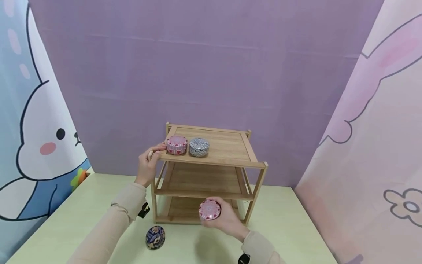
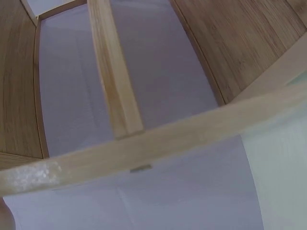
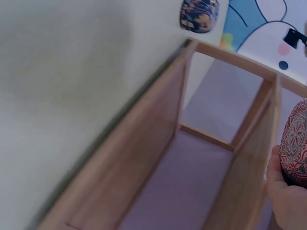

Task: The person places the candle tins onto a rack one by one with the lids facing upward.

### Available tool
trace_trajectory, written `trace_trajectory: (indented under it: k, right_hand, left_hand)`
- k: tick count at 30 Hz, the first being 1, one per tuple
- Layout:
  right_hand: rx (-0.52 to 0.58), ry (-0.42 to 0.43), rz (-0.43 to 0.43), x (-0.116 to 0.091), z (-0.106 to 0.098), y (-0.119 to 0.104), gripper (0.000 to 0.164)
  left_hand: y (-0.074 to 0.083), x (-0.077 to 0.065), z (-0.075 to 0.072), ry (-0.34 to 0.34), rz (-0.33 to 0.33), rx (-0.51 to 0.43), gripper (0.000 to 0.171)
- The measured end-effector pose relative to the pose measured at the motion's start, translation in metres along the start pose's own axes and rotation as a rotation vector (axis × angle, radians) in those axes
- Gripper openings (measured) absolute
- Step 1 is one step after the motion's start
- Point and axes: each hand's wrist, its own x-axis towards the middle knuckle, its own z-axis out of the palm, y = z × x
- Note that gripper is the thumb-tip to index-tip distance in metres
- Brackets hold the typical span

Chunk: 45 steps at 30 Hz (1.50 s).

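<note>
My right hand (image 1: pixel 227 220) grips a small round tin (image 1: pixel 210 209) with a pink and red patterned lid, in front of the wooden rack's lower shelves. In the right wrist view that tin (image 3: pixel 295 143) shows at the right edge, thumb against its side. My left hand (image 1: pixel 148 165) holds the front left corner of the three-tier wooden rack (image 1: pixel 211 160), fingers at the top shelf's edge. Right by those fingertips, on the top shelf, stands another pink and red tin (image 1: pixel 177 145). Beside it is a black-and-white patterned tin (image 1: pixel 199 147).
A dark blue tin (image 1: pixel 155 237) with a floral pattern lies on the pale table (image 1: pixel 280 220), in front of the rack's left side. Behind the rack hangs a purple backdrop (image 1: pixel 211 73). Printed rabbit panels (image 1: pixel 49 121) flank both sides.
</note>
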Motion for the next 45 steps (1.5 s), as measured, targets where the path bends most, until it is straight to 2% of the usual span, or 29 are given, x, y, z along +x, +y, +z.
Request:
trace_trajectory:
  k: [7,13,18,22,27,32,36,39,45]
  right_hand:
    - [-0.053,0.029,-0.050,0.002,-0.022,-0.020,0.066]
    - [0.003,0.025,-0.041,0.003,-0.036,-0.042,0.065]
    - [0.016,0.034,-0.035,0.002,-0.043,-0.054,0.065]
    - [0.004,0.018,-0.032,0.005,-0.049,-0.062,0.064]
    - [-0.040,0.026,-0.055,0.014,-0.062,-0.076,0.063]
    - [-0.058,0.053,-0.071,0.023,-0.076,-0.092,0.064]
    - [-0.055,0.060,-0.038,0.028,-0.085,-0.103,0.066]
    - [-0.047,0.060,-0.007,0.032,-0.091,-0.107,0.067]
    - [-0.011,0.065,-0.004,0.043,-0.100,-0.113,0.070]
  left_hand:
    - [-0.006,0.001,-0.001,0.017,0.012,-0.029,0.022]
    - [-0.027,0.005,-0.003,0.012,0.016,-0.044,0.021]
    - [-0.033,0.002,-0.003,0.011,-0.012,-0.029,0.021]
    - [-0.023,-0.003,-0.002,0.004,-0.030,-0.018,0.022]
    - [-0.005,-0.003,-0.001,0.011,-0.001,-0.012,0.022]
    - [-0.001,-0.002,-0.001,0.004,0.009,-0.021,0.022]
    - [-0.001,-0.001,-0.002,0.001,0.021,-0.024,0.022]
    - [-0.002,-0.001,-0.001,0.000,0.024,-0.025,0.022]
    - [-0.001,0.000,-0.001,-0.005,0.019,-0.024,0.022]
